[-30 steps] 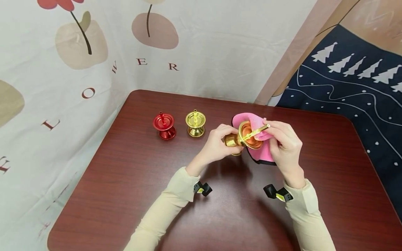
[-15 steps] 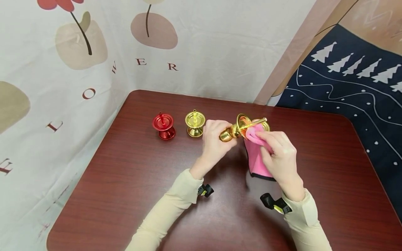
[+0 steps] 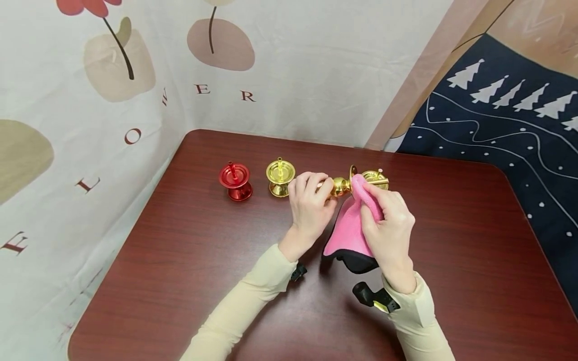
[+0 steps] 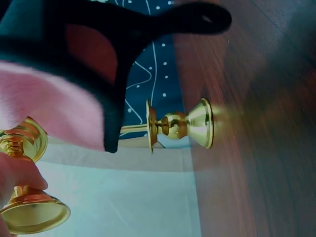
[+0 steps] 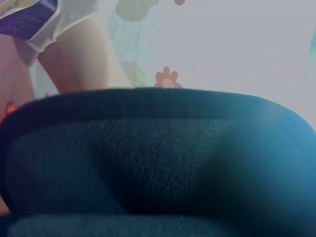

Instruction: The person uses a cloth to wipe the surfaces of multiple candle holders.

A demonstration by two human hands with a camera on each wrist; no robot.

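Observation:
My left hand (image 3: 309,208) grips a gold candle holder (image 3: 341,187) by its lower part, tilted on its side above the table with its dish toward the right. Its flared base (image 4: 37,212) shows beside my thumb in the left wrist view. My right hand (image 3: 390,228) pinches a pink cloth (image 3: 352,228) with black trim and presses it at the dish, partly hiding it. The cloth's free end hangs toward me, and its dark underside (image 5: 153,163) fills much of the right wrist view. Just behind, another gold candle holder (image 4: 175,123) stands upright.
A red candle holder (image 3: 235,180) and a short gold candle holder (image 3: 280,176) stand upright to the left on the dark red wooden table (image 3: 203,281). A printed white curtain (image 3: 307,75) hangs behind, with a navy tree-patterned cloth (image 3: 506,125) at right.
The held candle holder has turned so its dish faces right instead of up toward me. My right hand and the cloth have moved left and nearer. The standing gold candle holder behind is now visible.

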